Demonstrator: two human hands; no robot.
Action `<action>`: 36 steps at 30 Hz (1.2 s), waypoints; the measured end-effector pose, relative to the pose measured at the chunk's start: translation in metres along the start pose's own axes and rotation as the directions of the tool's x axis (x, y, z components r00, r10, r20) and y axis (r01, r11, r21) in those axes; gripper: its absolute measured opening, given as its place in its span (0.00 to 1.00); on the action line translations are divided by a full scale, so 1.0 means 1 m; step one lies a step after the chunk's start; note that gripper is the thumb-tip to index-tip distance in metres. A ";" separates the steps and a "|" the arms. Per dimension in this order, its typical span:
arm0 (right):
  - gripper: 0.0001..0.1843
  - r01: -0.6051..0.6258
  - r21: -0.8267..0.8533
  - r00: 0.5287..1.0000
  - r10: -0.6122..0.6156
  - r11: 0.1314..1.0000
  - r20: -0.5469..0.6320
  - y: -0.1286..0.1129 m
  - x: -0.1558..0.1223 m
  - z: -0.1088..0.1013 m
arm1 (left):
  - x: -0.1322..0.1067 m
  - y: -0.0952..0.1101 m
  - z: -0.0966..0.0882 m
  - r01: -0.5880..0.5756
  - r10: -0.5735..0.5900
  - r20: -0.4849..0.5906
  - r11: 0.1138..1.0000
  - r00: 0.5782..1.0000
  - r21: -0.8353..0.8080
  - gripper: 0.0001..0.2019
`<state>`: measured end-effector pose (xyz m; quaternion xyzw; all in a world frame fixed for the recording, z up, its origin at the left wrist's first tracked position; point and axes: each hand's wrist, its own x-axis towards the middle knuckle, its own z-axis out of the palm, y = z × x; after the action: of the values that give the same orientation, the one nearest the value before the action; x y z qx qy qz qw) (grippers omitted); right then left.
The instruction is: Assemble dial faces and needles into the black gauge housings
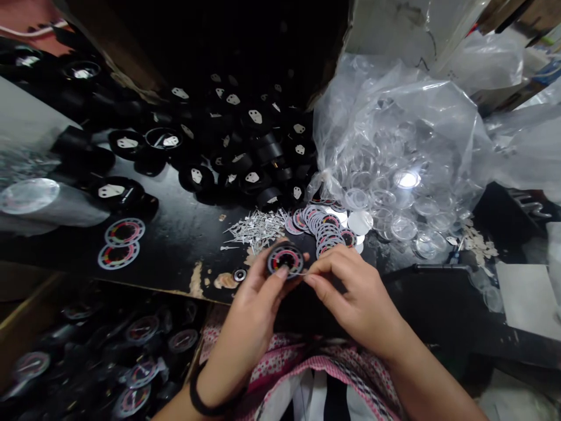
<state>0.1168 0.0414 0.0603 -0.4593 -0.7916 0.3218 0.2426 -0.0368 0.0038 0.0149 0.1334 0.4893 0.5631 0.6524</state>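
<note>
Near the front edge of the black table, my left hand [256, 301] is wrapped round a black gauge [285, 257] with a printed dial, its thumb on the lower part of the face. Close to the gauge's right rim, my right hand [350, 292] pinches a thin pale pointer needle [303, 273], mostly covered by the fingertips. Just behind the hands lies a heap of white pointer needles [258, 228]. Loose printed dial discs [326, 228] overlap in a pile to its right. A small black ring-shaped part [239, 275] sits left of my left hand.
Black gauge housings [252, 178] crowd the back of the table. A plastic bag of clear lenses [403, 152] spills at the right, beside a white card [528, 295]. Two dial discs [118, 254] lie at left. Below the edge, a box holds several gauges [142, 330].
</note>
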 end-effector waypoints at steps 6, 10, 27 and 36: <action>0.08 -0.070 -0.127 0.997 0.075 0.989 0.035 -0.004 -0.002 0.001 | 0.000 -0.011 0.004 -0.033 0.018 0.100 0.988 0.995 0.154 0.18; 0.08 -0.095 -0.148 0.994 0.101 0.984 0.035 -0.002 -0.004 0.000 | -0.002 -0.006 0.007 -0.084 0.057 0.115 0.966 0.992 0.244 0.18; 0.12 -0.086 -0.017 0.996 0.086 0.996 0.022 -0.010 -0.017 -0.001 | -0.017 0.002 -0.003 -0.285 0.264 0.119 0.789 0.957 0.544 0.16; 0.16 -0.192 -0.012 0.978 0.193 0.981 0.082 0.000 -0.007 0.003 | -0.005 -0.004 -0.019 -0.088 0.102 0.005 0.839 0.995 0.538 0.14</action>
<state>0.1178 0.0341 0.0574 -0.5206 -0.7535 0.3607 0.1763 -0.0493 -0.0091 0.0052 0.3279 0.6279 0.4369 0.5544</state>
